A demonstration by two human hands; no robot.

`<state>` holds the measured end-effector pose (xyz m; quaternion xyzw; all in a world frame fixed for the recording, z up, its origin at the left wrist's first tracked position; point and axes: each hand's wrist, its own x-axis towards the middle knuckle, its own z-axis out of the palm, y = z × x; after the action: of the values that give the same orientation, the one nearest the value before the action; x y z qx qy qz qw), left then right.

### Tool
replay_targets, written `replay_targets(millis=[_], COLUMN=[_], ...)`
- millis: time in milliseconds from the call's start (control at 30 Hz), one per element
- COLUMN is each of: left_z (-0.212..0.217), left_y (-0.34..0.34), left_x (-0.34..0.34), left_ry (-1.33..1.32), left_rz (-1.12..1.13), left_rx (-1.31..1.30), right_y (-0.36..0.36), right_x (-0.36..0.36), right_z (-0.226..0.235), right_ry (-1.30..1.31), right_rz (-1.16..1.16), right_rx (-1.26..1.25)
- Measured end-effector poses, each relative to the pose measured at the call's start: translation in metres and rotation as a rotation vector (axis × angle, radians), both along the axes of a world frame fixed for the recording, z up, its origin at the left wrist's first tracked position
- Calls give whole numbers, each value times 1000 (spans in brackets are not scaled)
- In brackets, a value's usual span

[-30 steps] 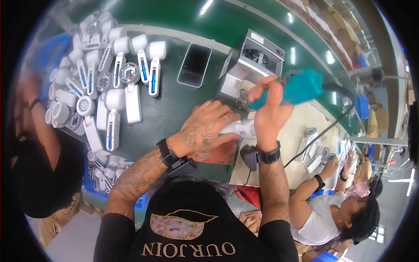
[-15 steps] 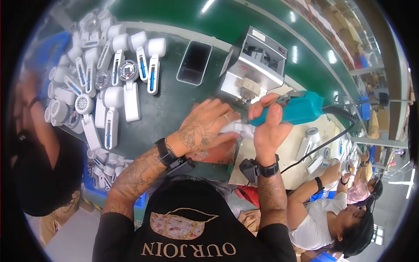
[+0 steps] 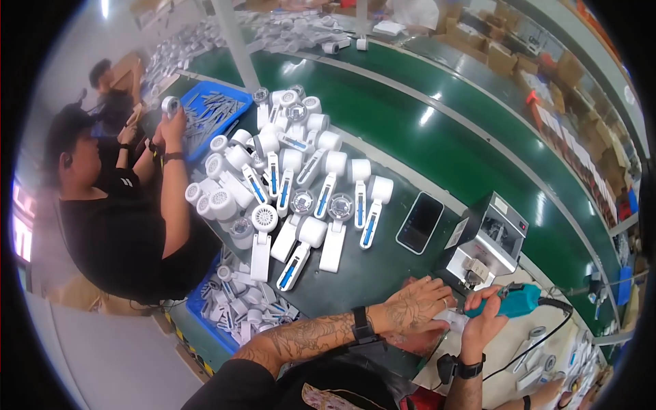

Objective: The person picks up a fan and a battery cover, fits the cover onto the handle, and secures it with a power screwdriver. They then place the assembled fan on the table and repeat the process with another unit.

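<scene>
My right hand (image 3: 482,322) is wrapped round a teal electric screwdriver (image 3: 516,303), whose tip points left toward my left hand. Close against it, my left hand (image 3: 418,307) is closed on a white handheld fan part (image 3: 451,318), mostly covered by my fingers. The driver's tip meets this part or lies right beside it; the contact is hidden. Below my left hand lies a reddish mat (image 3: 413,342). A silver screw feeder (image 3: 486,239) stands just beyond my hands.
Many white handheld fans (image 3: 297,263) crowd the green table's left side. A phone (image 3: 420,222) lies left of the feeder. A blue crate (image 3: 222,328) of white parts sits below the table edge. A co-worker (image 3: 123,205) holds a fan part at left. The driver's black cord (image 3: 526,352) loops at right.
The view has swung left, so my hands and the feeder appear lower and farther right. My left hand still grips the white part, my right the screwdriver. The left co-worker and blue tray show more fully.
</scene>
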<state>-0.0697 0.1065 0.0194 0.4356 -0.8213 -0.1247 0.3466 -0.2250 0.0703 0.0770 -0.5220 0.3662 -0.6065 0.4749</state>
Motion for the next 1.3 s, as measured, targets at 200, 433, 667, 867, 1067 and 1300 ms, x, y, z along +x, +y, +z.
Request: replay_targets(millis=[200,433,667,867,1067,1300], left_z=[9,26,22,21,20,23], left_y=[-11,-7,-6,-6,-7,-12], left_x=[-5,24,7,10,11,13], left_ry=[-3,109,89,92,48,49], left_rz=[-126,-51,-64,-70,-102,-121], left_rx=[63,56,93,124,149,140], right_y=[-31,-59,-49,-13,25,27], right_x=[-18,33,17,6,-11,-11], right_z=[8,42,23,33,33,12], right_ry=[71,98,22,85,71,15], right_rz=[-187,-172,-88,-66,-22,-22], right_rx=[-151,-73,-131,-25,-30,-3])
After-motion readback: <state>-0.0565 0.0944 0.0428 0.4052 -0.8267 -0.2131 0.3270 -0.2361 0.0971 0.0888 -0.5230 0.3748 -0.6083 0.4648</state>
